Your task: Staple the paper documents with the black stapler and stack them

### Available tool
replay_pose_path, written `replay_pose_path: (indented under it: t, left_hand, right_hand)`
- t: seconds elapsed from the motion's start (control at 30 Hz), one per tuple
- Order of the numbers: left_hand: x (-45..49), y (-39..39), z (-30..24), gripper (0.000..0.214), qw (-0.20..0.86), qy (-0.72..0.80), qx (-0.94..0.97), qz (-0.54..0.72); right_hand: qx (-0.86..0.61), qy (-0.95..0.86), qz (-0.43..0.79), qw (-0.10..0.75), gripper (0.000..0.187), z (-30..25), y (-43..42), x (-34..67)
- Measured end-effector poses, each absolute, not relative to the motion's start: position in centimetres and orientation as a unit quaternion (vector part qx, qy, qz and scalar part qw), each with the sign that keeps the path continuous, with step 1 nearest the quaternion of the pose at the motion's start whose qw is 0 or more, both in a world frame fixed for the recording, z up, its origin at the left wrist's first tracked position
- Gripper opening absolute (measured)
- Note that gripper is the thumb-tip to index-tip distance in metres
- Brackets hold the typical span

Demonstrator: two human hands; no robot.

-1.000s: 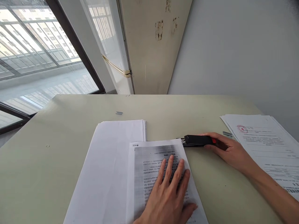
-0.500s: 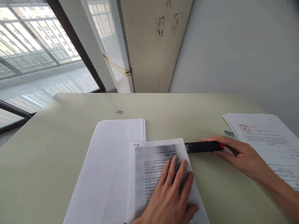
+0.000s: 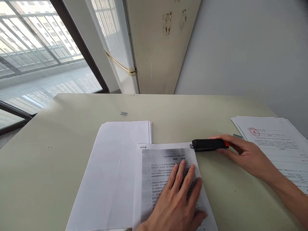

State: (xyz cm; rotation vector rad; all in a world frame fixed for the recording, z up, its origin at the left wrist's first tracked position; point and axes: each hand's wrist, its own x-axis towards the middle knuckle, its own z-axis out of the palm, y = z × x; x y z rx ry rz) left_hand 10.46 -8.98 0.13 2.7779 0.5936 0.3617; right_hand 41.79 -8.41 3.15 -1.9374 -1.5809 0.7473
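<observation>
A pale surface [image 3: 79, 112] carries a white paper pile [image 3: 113, 166]. A printed page [image 3: 149, 179] lies over its right edge. The left hand [image 3: 174, 202] rests flat there, fingers spread. The right hand [image 3: 249, 157] holds a black stapler [image 3: 208, 144] in its fingers, at the page's far right corner.

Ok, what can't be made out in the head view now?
Head view:
Long black plastic stapler: red end partly hidden by right hand.
White printed paper sheet: middle covered by left hand; print too small.
White paper stack with red stamp: cut off by right edge.
</observation>
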Motion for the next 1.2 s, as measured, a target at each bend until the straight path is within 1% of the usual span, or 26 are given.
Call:
replay_pose_path:
  t: [0.17,0.4,0.57,0.63,0.7,0.77,0.9,1.03,1.2]
  left_hand:
    - [10.5,-9.1,-0.1,0.071,0.14,0.206,0.961,0.124]
    - [10.6,-9.2,-0.2,0.079,0.136,0.216,0.958,0.132]
    - [10.7,-9.0,0.2,0.078,0.142,0.223,0.956,0.126]
    - [10.7,-8.9,0.4,0.076,0.145,0.222,0.956,0.125]
    - [10.7,-8.8,0.6,0.075,0.147,0.221,0.956,0.123]
    - [10.7,-8.7,0.7,0.075,0.147,0.221,0.956,0.121]
    - [10.7,-8.7,0.8,0.077,0.147,0.218,0.958,0.118]
    - [10.7,-8.7,0.6,0.073,0.152,0.217,0.957,0.121]
    - [10.7,-8.9,0.2,0.071,0.151,0.22,0.955,0.127]
  right_hand:
    - [-0.726,-0.567,0.291,0.258,0.047,2.6,-8.2,42.3]
    - [-0.72,-0.597,0.281,0.214,0.046,3.0,-7.5,43.2]
    - [-0.704,-0.615,0.297,0.195,0.054,3.8,-7.2,43.5]
    - [-0.683,-0.622,0.32,0.211,0.055,4.6,-6.8,42.9]
    - [-0.673,-0.612,0.333,0.247,0.051,5.6,-6.1,41.7]
    - [-0.689,-0.596,0.317,0.265,0.046,6.4,-4.7,40.0]
    - [-0.719,-0.599,0.266,0.23,0.057,6.4,-1.2,36.3]
    - [-0.723,-0.629,0.216,0.188,0.068,5.3,1.3,34.4]
    - [-0.727,-0.633,0.219,0.151,0.069,4.9,1.9,34.1]
